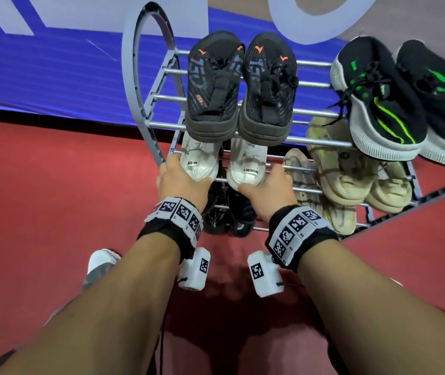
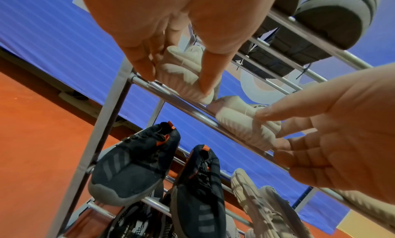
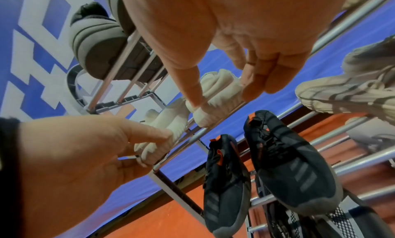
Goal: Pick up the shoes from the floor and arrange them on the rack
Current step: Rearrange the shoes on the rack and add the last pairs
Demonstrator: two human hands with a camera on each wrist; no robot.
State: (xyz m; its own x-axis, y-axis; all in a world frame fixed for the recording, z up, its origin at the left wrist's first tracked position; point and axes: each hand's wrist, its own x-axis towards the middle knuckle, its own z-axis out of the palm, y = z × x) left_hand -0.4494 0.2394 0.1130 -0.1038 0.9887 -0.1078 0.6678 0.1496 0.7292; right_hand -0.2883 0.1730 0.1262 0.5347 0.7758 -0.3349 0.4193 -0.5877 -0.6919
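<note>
Shoes: white pair (image 1: 224,161) on middle rack (image 1: 310,115) tier, at 12 o'clock from wrists.
Left grip (image 1: 180,182): pinching left white heel.
Right grip (image 1: 268,186): apparently pinching right white heel.

The rack (image 1: 310,112) had glossy metal rods and matt grey plastic ends; the black shoes (image 1: 239,87) were knit cloth; the floor (image 1: 53,185) was matt red.

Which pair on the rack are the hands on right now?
The white pair on the second shelf, directly under the black-and-orange pair; left hand and right hand each grip a heel.
</note>
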